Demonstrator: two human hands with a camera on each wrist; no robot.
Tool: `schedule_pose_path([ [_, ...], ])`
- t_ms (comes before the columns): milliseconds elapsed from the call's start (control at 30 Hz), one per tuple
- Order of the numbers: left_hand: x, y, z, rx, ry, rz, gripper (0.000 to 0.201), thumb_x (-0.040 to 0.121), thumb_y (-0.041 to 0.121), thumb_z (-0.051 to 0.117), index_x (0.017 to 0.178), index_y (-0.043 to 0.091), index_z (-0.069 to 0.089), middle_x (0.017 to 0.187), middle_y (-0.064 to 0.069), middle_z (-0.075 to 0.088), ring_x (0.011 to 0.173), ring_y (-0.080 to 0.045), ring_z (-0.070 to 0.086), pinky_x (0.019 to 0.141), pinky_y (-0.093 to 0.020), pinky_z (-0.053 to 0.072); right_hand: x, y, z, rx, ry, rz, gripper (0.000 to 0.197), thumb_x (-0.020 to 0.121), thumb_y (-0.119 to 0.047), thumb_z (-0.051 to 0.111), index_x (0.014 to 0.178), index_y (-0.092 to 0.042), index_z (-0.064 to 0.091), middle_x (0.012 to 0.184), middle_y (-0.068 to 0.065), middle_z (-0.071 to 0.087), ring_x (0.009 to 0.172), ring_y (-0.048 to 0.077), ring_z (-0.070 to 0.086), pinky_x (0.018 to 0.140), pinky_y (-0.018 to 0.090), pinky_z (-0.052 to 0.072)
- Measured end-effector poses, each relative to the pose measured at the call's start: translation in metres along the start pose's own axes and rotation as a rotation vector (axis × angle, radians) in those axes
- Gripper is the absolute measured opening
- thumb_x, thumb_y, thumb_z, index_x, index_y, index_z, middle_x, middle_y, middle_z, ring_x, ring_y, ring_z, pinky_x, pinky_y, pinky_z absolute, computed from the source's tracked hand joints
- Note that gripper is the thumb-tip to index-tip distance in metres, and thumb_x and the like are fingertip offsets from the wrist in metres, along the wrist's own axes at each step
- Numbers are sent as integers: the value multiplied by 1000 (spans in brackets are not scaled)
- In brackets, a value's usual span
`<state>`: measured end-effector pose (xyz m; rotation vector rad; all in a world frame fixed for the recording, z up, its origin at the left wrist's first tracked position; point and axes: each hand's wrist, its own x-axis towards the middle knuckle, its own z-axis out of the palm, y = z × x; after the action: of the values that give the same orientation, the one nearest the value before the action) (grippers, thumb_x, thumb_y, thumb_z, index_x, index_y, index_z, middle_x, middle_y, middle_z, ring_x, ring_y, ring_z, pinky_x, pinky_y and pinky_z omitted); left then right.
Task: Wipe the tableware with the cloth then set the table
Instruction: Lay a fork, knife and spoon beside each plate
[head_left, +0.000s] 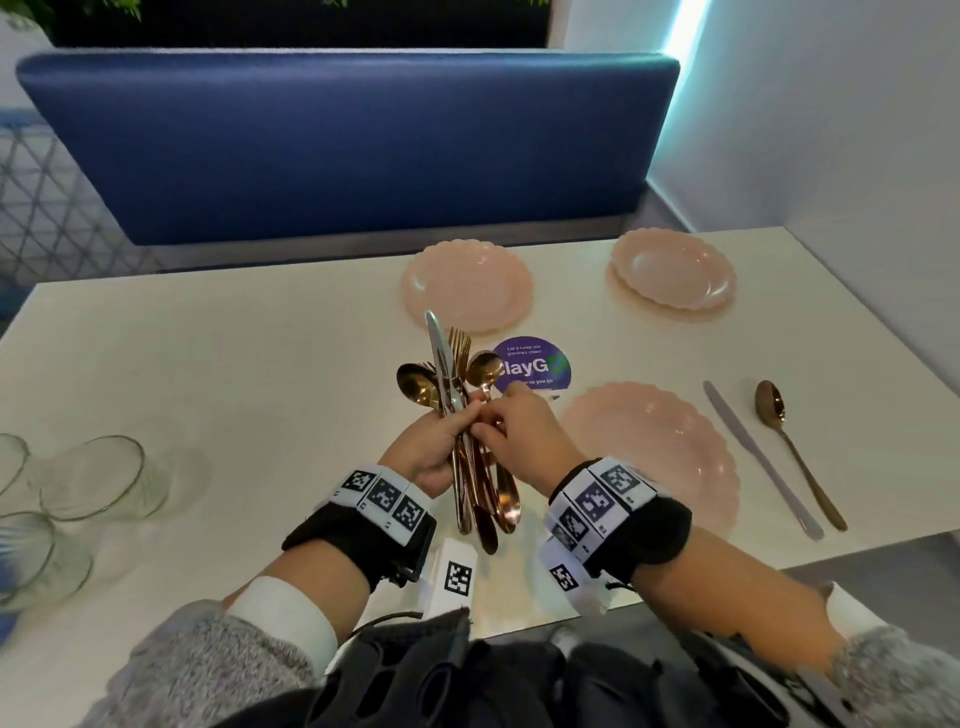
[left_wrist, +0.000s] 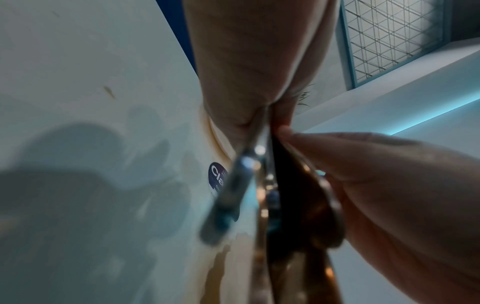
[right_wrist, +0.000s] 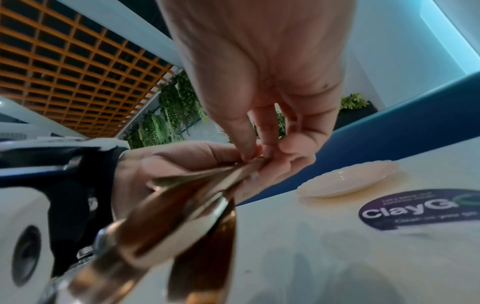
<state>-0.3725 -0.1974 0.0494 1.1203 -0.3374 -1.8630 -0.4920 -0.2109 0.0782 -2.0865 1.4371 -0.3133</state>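
My left hand (head_left: 431, 457) is clutching the cutlery bundle (head_left: 457, 415) upright above the table (head_left: 208, 364); my right hand (head_left: 514, 431) is pinching one handle. Risk: I am loosening the fist while extracting, so neighbouring pieces could slip and clatter onto the near plate (head_left: 675, 467).

We saw pale pink scalloped plates (head_left: 466, 285) on a cream-white table (head_left: 208, 364), copper-gold spoons (head_left: 795, 449) and forks (head_left: 459, 345), silver knives (head_left: 761, 460), a purple round sticker (head_left: 540, 366) lettered white, a deep blue bench (head_left: 343, 150), black-and-white checked wrist tags (head_left: 384, 499), grey flecked sleeves (head_left: 208, 670).
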Motion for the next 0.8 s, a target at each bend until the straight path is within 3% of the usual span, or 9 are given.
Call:
schedule_pose_path([
  [67, -5, 4, -10, 16, -2, -9, 20, 97, 15, 45, 94, 4, 61, 74, -10, 70, 66, -18, 71, 61, -32, 60, 1, -9, 9, 49, 8, 55, 17, 89, -17, 58, 88, -3, 66, 77, -4, 35, 80, 15, 42, 70, 19, 25],
  [167, -13, 7, -24, 22, -17, -41, 21, 98, 14, 43, 92, 2, 59, 69, -9, 71, 62, -18, 71, 55, -30, 58, 2, -19, 18, 107, -12, 99, 15, 86, -16, 61, 73, -11, 57, 82, 8, 52, 77, 17, 46, 66, 23, 31],
  [233, -18, 9, -30, 30, -25, -55, 18, 97, 12, 44, 96, 2, 58, 70, -10, 70, 62, -19, 70, 55, -31, 58, 1, -23, 20, 170, -37, 141, 20, 87, -16, 61, 69, -12, 53, 70, 1, 51, 71, 16, 48, 59, 21, 36],
  [367, -20, 8, -37, 27, -7, -61, 24, 96, 12, 45, 114, -1, 55, 92, -16, 66, 79, -26, 67, 79, -45, 57, -2, -22, 20, 459, -118, 234, 27, 89, -15, 59, 64, -15, 49, 66, -1, 52, 60, 13, 51, 56, 23, 46],
  [400, -19, 6, -37, 22, 8, -60, 26, 97, 12, 45, 117, -1, 54, 89, -16, 66, 76, -24, 67, 75, -44, 59, -3, -21, 19, 498, -118, 232, 26, 90, -15, 58, 65, -16, 49, 67, -1, 52, 58, 10, 49, 52, 19, 42],
  [467, -17, 5, -36, 9, 44, -49, 18, 97, 9, 44, 108, -1, 56, 68, -9, 69, 58, -16, 69, 50, -31, 58, -5, -21, 16, 522, -88, 188, 25, 91, -16, 58, 67, -19, 50, 69, -4, 51, 58, 6, 43, 52, 16, 33],
  [533, -16, 8, -35, -3, 80, -29, 14, 97, 5, 43, 93, 2, 56, 54, -4, 66, 46, -10, 65, 40, -21, 50, -7, -22, 15, 588, -45, 106, 24, 91, -14, 57, 69, -20, 49, 70, -2, 52, 60, 8, 43, 56, 17, 33],
  [700, -9, 16, -37, -72, 186, 31, 19, 97, 3, 42, 84, 6, 55, 78, -7, 59, 65, -17, 70, 51, -30, 59, -17, -13, 6, 700, 135, -37, 22, 91, -6, 54, 75, -21, 49, 68, -1, 57, 53, 0, 49, 55, 16, 42],
  [800, -7, 19, -46, -98, 261, 42, 20, 97, 2, 43, 83, 6, 56, 67, -6, 62, 60, -15, 68, 52, -30, 59, -22, 9, 6, 751, 217, 55, 23, 90, -2, 55, 75, -19, 51, 65, 0, 57, 48, -2, 49, 52, 17, 41],
])
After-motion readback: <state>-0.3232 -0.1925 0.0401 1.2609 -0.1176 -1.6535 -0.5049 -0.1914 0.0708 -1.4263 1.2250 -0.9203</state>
